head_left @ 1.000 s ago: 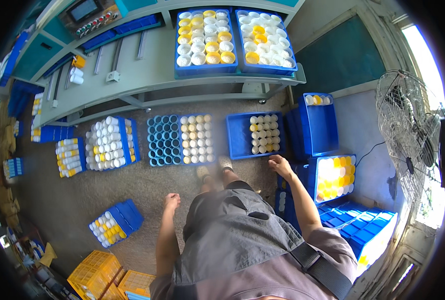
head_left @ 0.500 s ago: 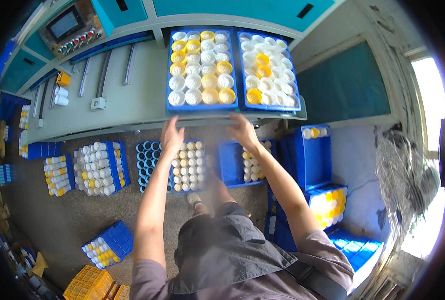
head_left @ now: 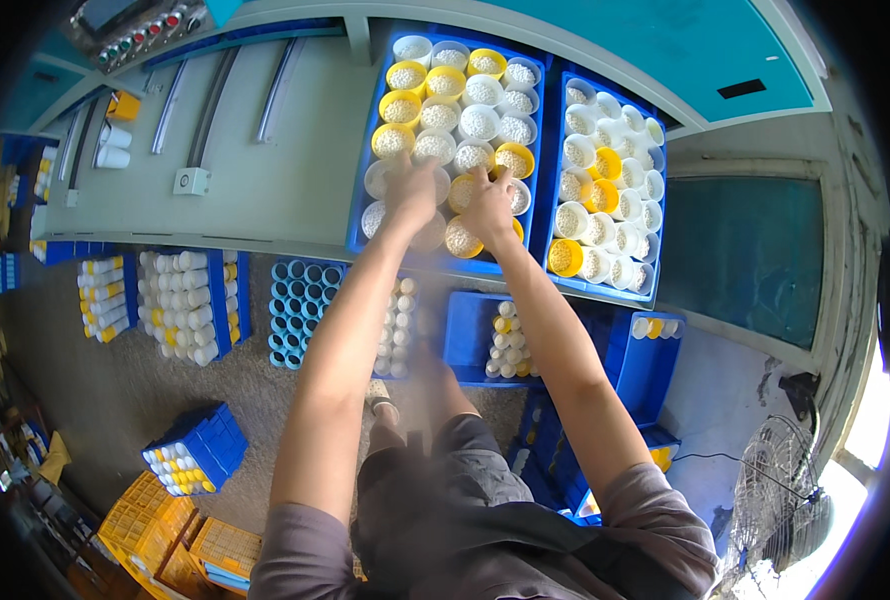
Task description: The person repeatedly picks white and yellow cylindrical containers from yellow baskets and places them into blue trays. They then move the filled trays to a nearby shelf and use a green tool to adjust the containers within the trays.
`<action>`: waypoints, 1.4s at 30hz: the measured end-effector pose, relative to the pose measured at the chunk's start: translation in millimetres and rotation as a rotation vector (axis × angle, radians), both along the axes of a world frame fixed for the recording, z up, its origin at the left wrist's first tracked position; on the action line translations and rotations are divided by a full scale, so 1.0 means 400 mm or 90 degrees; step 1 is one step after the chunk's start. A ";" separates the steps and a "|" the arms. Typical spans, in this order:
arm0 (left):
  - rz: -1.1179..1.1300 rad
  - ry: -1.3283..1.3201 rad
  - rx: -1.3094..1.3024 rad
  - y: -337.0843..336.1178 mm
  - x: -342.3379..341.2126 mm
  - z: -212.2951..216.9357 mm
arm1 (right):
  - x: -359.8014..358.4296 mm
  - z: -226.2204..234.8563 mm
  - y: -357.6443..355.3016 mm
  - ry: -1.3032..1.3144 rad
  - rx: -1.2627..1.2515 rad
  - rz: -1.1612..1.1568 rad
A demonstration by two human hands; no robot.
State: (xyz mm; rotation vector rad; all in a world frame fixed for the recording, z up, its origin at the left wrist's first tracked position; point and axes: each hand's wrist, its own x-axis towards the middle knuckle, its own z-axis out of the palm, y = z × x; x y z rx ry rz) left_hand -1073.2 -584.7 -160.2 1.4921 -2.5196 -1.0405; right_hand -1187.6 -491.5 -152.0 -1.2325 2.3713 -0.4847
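A blue tray [head_left: 358, 215] of white and yellow cups lies on the machine's grey bench, each cup filled with small white pellets. Over its front rows, my left hand [head_left: 412, 196] is smeared by motion, its fingers too blurred to read. My right hand [head_left: 489, 208] rests over the cups to the right of it, fingers apart and reaching down around a yellow cup [head_left: 461, 192]. Whether the fingertips touch the pellets or only the rims is hidden. A second blue tray [head_left: 605, 290] of similar filled cups stands just right of the first.
Metal rails [head_left: 215, 105] run along the bench, left of the trays. Below its edge stand a crate of light-blue cups [head_left: 300, 310], a partly filled blue crate [head_left: 465, 335] and stacked white cups [head_left: 177, 300]. Yellow crates [head_left: 145, 520] sit lower left; a fan [head_left: 775, 490] stands right.
Both hands have moved forward from the bench's front edge onto the near cups of the left tray. The view has shifted, so the trays appear nearer and larger.
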 end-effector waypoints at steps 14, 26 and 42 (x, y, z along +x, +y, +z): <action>0.091 0.325 -0.201 0.314 0.180 0.322 | 0.166 0.317 0.287 0.165 -0.305 0.010; 0.195 0.099 0.111 0.848 0.652 -0.133 | 0.640 -0.101 0.764 -0.071 0.039 0.010; 0.051 -0.105 0.116 0.808 0.995 -1.242 | 0.898 -1.308 0.843 -0.123 0.143 -0.007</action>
